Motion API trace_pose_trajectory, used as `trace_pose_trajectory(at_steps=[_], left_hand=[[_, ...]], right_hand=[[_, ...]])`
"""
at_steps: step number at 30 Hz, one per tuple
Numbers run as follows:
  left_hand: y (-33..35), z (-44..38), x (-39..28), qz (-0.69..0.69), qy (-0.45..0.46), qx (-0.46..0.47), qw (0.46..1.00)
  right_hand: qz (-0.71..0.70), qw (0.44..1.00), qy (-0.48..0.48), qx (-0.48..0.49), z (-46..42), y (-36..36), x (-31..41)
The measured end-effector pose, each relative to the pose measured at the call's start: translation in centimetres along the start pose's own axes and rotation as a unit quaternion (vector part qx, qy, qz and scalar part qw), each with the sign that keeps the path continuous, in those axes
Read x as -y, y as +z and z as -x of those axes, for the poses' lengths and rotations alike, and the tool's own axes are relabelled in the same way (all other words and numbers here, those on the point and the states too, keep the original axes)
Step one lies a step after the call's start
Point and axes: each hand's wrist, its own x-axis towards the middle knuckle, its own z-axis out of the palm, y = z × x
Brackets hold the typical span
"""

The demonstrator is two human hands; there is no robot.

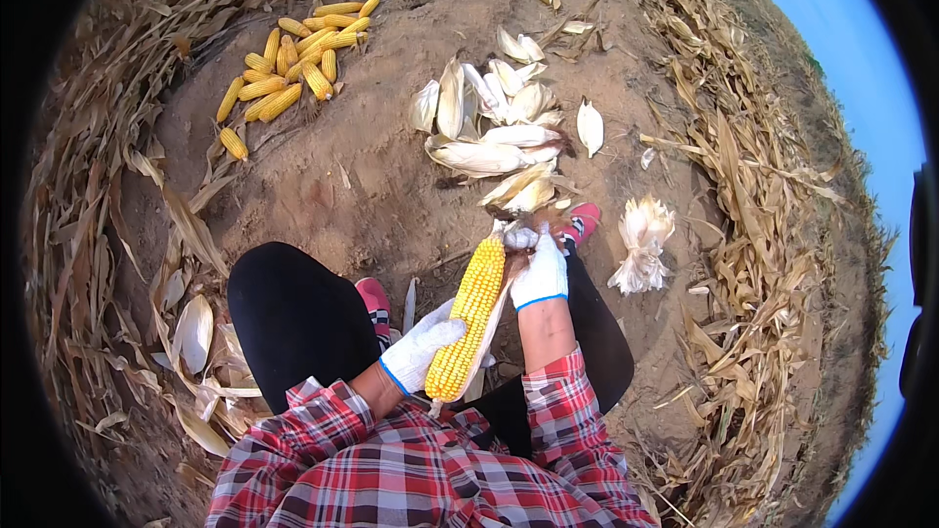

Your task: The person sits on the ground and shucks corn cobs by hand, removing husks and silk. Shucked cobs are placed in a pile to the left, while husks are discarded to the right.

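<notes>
A yellow ear of corn (469, 315) lies slanted above my lap, its kernels mostly bare. My left hand (424, 346), in a white knit glove with a blue cuff, grips it around the lower half. Pale husk (490, 337) still runs along the ear's right side. At the far tip, my gloved right hand (541, 264) has its fingers closed on husk and brown silk (519, 261). Just beyond that hand lies a pile of ears in dry husks (506, 125).
Several husked corn ears (293, 62) lie heaped at the far left. A bundle of stripped husk (642, 246) rests right of my leg, and loose husks (194, 334) lie to the left. Dry corn stalks (733, 235) border the bare soil (323, 183) on both sides.
</notes>
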Motion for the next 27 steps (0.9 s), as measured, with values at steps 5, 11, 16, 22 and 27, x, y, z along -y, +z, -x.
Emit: trace_pose_trajectory(at_steps=[5, 11, 16, 22, 27], left_hand=[[-0.8, -0.1, 0.2, 0.061, 0.008, -0.062, 0.996], [-1.0, 0.1, 0.0, 0.030, 0.030, -0.064, 0.997], [-2.0, 0.2, -0.5, -0.016, 0.088, -0.127, 0.988], [-1.9, -1.0, -1.7, 0.047, 0.158, -0.200, 0.966], [-2.5, -0.8, -1.5, 0.052, 0.188, -0.205, 0.959]], right_hand=[[0.001, 0.988, 0.124, 0.089, 0.0, 0.0, 1.3], [0.074, 0.991, 0.063, 0.089, 1.1, 3.9, 3.3], [0.124, 0.980, -0.153, 0.033, 0.4, 4.1, 9.2], [0.548, 0.815, -0.188, 0.018, -2.8, -7.4, 1.8], [0.884, 0.454, 0.056, 0.094, -0.6, -12.0, -1.7]])
